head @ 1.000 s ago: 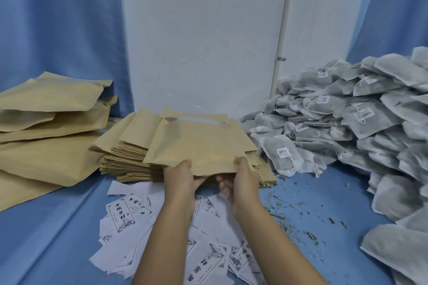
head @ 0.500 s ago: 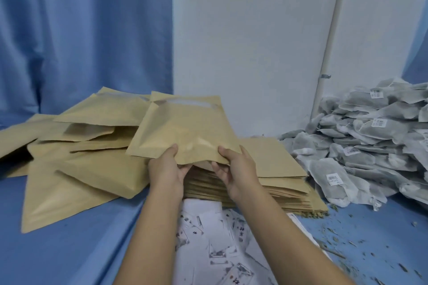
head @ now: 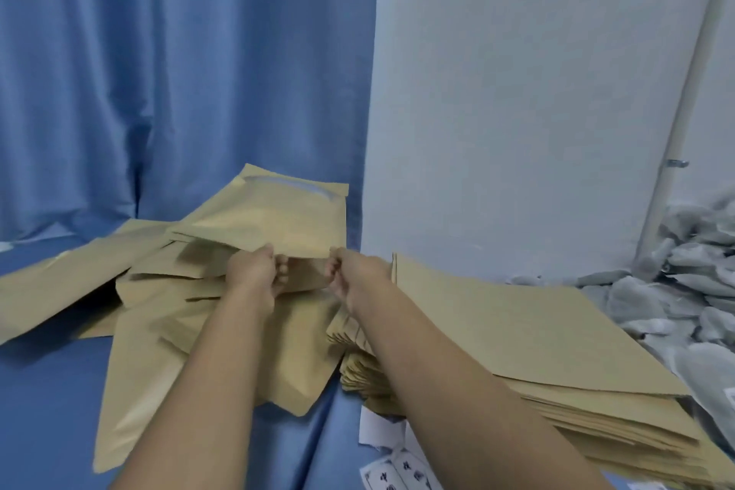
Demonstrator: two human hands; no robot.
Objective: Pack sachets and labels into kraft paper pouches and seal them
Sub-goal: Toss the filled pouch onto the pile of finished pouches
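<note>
Over the heap at left: we hold one kraft pouch above the pile of filled pouches, its near edge toward us and its far end tilted up.
Left hand: our fingers are curled under the pouch's near edge with the thumb on top, clamped on the paper.
Right hand: it pinches the same edge at the right corner, fingers closed on the pouch.
Pouch detail: a pale strip runs across its far end; we cannot tell whether that end is sealed.
Filled pouches: they lie overlapping and askew on the blue worktop, some puffed, spreading leftward.
Flat pouch stack: a neat pile of empty pouches sits just right of our right forearm, touching the heap's near edge.
Sachets: a grey mound rises at the far right, against the stack.
Labels: white printed slips lie on the worktop beside the stack's near corner, partly under our right forearm.
Backdrop: a blue curtain hangs at left, a white wall at right.
</note>
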